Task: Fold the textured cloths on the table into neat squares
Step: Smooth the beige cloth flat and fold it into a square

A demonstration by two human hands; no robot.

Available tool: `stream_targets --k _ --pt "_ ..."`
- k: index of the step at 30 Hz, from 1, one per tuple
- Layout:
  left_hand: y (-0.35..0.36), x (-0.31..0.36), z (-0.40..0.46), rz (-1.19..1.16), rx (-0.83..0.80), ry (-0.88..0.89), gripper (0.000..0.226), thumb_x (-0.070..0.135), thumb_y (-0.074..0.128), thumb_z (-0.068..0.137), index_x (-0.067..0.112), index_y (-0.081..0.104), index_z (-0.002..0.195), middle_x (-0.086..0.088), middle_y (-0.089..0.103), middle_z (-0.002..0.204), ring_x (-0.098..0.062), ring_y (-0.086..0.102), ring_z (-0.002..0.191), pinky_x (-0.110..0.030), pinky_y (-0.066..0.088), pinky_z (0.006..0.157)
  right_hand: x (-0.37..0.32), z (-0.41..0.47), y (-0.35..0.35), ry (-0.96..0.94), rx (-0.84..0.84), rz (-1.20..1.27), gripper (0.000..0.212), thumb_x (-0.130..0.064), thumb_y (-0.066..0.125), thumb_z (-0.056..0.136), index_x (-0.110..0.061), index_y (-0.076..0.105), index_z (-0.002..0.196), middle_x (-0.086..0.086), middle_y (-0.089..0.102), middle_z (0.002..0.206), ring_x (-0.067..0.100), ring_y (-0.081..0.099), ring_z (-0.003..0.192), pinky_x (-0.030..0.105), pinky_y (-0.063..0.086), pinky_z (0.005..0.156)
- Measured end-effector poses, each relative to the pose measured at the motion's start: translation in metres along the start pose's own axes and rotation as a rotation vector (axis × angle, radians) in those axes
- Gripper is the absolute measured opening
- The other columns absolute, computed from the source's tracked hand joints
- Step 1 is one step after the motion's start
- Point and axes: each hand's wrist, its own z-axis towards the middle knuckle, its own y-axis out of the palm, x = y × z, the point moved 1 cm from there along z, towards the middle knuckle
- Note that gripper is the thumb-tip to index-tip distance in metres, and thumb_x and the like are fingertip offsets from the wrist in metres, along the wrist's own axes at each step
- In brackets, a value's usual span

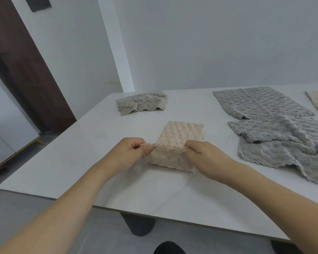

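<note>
Left hand (134, 153) and right hand (203, 154) each pinch a near corner of the pink waffle cloth (174, 143), lifting that edge; its far part lies on the surface (81, 162), toward the near edge.

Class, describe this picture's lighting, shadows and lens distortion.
Head view: soft, even light, no glare on the white table; only faint shadow under the peach cloth pinched by the left hand and right hand; wide-angle lens tilts the walls; forearms loom large.
</note>
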Motion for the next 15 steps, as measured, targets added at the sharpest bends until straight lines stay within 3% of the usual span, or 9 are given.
stream_targets --k 4,8,12,15 --pt "0.012 0.004 0.022 -0.078 0.009 0.035 0.039 0.035 0.064 0.094 0.001 0.057 0.076 0.000 0.043 0.066 -0.012 0.039 0.063 -0.027 0.030 0.058 0.005 0.009 -0.001 0.036 -0.041 0.079 0.023 -0.031 0.047 0.092 -0.016 0.042 0.076 -0.002 0.051 0.073 0.016 0.045 0.069 0.032 0.034 0.060" --pt "0.020 0.010 0.053 -0.113 0.064 0.040 0.039 0.036 0.062 0.095 0.000 0.058 0.080 -0.003 0.046 0.070 -0.013 0.041 0.067 -0.030 0.031 0.062 0.021 0.037 -0.017 0.060 0.068 0.069 0.013 -0.024 0.053 0.089 -0.014 0.055 0.082 -0.006 0.056 0.076 0.014 0.050 0.074 0.023 0.036 0.059" --pt "0.029 0.013 0.098 -0.068 0.158 -0.042 0.043 0.041 0.055 0.097 0.015 0.043 0.065 0.011 0.037 0.054 -0.010 0.034 0.052 -0.026 0.028 0.052 0.048 0.070 -0.022 0.167 0.218 -0.018 0.019 -0.021 0.046 0.089 -0.011 0.050 0.073 0.005 0.059 0.077 0.025 0.053 0.079 0.033 0.035 0.059" --pt "0.037 0.010 0.132 0.017 0.165 -0.085 0.041 0.044 0.053 0.097 0.019 0.041 0.067 0.011 0.039 0.055 -0.008 0.034 0.048 -0.027 0.028 0.051 0.066 0.095 -0.014 0.225 0.273 -0.153 0.018 -0.021 0.042 0.088 -0.012 0.050 0.074 0.007 0.056 0.084 0.030 0.049 0.090 0.035 0.034 0.072"
